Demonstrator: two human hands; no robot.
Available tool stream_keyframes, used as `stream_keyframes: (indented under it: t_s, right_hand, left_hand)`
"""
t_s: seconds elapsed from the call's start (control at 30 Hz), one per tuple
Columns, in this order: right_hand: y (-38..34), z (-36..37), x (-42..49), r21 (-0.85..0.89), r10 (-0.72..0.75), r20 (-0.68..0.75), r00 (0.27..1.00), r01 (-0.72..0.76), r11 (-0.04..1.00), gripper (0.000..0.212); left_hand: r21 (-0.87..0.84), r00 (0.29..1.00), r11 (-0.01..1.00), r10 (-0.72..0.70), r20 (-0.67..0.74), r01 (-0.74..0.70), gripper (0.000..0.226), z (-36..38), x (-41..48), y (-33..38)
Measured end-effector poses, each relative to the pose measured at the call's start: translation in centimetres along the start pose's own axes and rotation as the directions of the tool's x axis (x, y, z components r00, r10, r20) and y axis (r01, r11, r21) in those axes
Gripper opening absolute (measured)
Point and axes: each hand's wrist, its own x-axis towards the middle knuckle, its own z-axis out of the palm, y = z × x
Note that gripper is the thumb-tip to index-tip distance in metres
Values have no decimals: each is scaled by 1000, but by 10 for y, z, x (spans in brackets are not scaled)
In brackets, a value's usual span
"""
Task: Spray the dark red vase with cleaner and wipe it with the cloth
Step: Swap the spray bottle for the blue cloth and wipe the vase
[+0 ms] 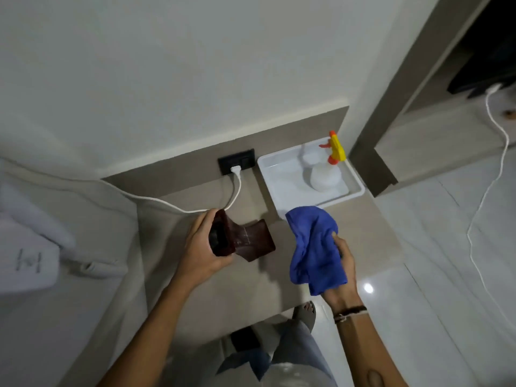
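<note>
While held: one vase point(252, 241), left hand point(202, 247) | one cloth point(314, 247), right hand point(344, 272)

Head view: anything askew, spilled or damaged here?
Only the dark red flared vase is off upright: it is tipped on its side above the beige counter, gripped at its mouth by the left hand. The right hand holds the blue cloth. No spill or breakage is visible.

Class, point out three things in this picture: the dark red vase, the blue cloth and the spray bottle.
dark red vase point(252, 241), head view, on its ribbed side.
blue cloth point(314, 247), head view, on its hanging middle fold.
spray bottle point(325, 178), head view, on its clear body.
</note>
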Motion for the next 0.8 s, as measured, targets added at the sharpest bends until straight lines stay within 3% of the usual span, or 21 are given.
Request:
stream_keyframes:
  t_s: [0.07,0.13,0.17,0.23,0.33,0.4,0.5,0.57,0.6,0.67,0.73,0.8]
  right_hand:
    - [10,10,-10,-42,-26,-4,1000,26,999,36]
    - [20,21,-12,-263,-210,-30,977,195,945,15]
    - [25,24,-11,-393,-320,1,947,295,871,12]
    - [38,30,-8,-608,-449,212,868,477,635,43]
    - [69,47,-1,-665,-364,603,710,699,262,72]
    - [99,58,1,-616,-227,755,616,784,79,81]
    - [127,51,18,-634,-203,760,618,773,-22,108]
    - [127,30,48,-719,-233,694,681,671,-179,103]
    - [122,21,59,-764,-239,645,725,611,-207,95]
    - [115,22,61,-807,-196,591,783,577,-128,82]
    - [115,44,38,-724,-182,674,716,689,30,68]
    - [122,59,12,-631,-202,749,631,772,76,76]
  left_hand:
    - [19,1000,1000,-1,13,1,114,0,-1,-3]
    - [25,1000,1000,7,21,-8,116,-1,-1,-6]
    - [28,1000,1000,12,22,-12,116,-1,-1,-6]
    - [36,1000,999,10,8,-10,117,0,-1,-7]
    - [75,998,996,54,-31,-51,111,2,2,-5]
    - [61,995,994,96,-41,-94,93,4,2,-4]
    - [116,994,988,103,-46,-98,93,0,1,-9]
    - [185,994,980,88,-58,-76,108,-3,0,-14]
    - [193,995,979,83,-53,-71,112,-2,0,-15]
    - [198,996,977,88,-33,-79,110,0,1,-11]
    - [203,992,972,124,-24,-117,102,1,4,-6]
    - [194,991,972,137,-8,-133,92,-1,5,-3]
